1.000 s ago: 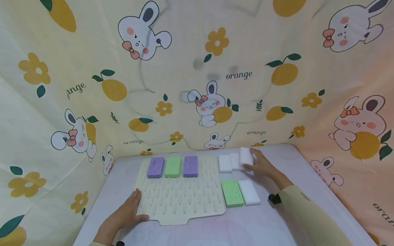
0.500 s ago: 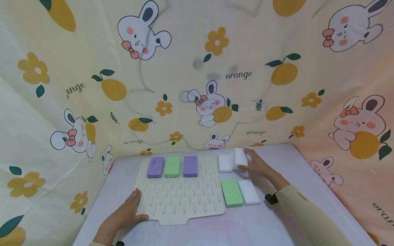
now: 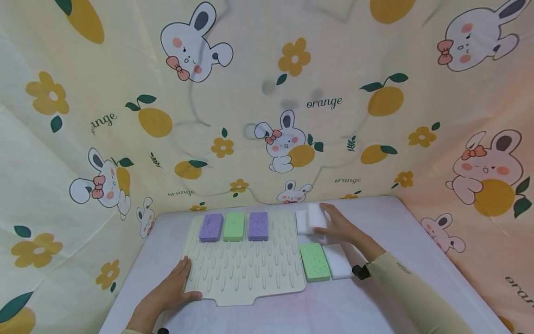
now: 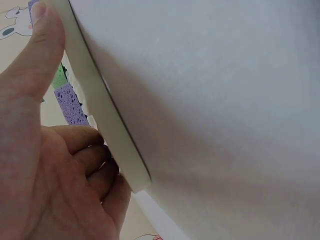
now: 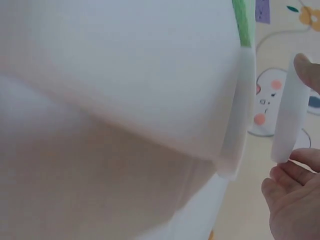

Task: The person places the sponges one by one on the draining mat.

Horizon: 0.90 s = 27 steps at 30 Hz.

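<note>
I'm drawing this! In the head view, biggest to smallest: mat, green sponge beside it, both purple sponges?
1. Mat
2. Green sponge beside it
3. Left purple sponge and right purple sponge: too alike to rank

The white blocks (image 3: pixel 315 217) look smooth and matt, the cream board (image 3: pixel 246 278) ridged.
</note>
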Each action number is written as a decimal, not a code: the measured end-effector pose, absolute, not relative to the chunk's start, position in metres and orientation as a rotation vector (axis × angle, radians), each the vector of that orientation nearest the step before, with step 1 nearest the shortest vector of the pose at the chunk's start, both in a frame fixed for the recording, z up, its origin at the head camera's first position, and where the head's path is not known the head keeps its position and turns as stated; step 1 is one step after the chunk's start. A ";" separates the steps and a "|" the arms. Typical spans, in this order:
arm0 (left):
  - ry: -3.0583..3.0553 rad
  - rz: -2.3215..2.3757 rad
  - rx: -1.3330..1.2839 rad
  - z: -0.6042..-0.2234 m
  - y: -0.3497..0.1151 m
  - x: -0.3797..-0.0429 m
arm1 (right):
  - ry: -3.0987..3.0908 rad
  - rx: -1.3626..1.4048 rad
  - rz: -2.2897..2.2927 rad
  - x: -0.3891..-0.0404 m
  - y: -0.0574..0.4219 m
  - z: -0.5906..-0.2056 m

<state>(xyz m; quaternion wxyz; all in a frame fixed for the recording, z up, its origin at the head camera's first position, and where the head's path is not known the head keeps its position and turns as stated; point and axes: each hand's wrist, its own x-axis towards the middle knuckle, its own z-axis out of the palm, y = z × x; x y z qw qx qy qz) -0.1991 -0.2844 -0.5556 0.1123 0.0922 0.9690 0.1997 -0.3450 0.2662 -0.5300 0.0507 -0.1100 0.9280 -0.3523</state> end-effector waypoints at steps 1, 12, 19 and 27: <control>2.846 0.589 0.274 -0.556 -0.284 -0.199 | 2.826 -0.338 -1.065 -0.345 0.264 -0.530; 2.841 0.572 0.250 -0.556 -0.284 -0.199 | 2.825 -0.331 -1.011 -0.342 0.243 -0.529; 2.852 0.566 0.278 -0.555 -0.284 -0.199 | 2.840 -0.400 -0.992 -0.338 0.229 -0.523; 2.846 0.548 0.232 -0.556 -0.283 -0.200 | 2.841 -0.469 -0.961 -0.339 0.218 -0.524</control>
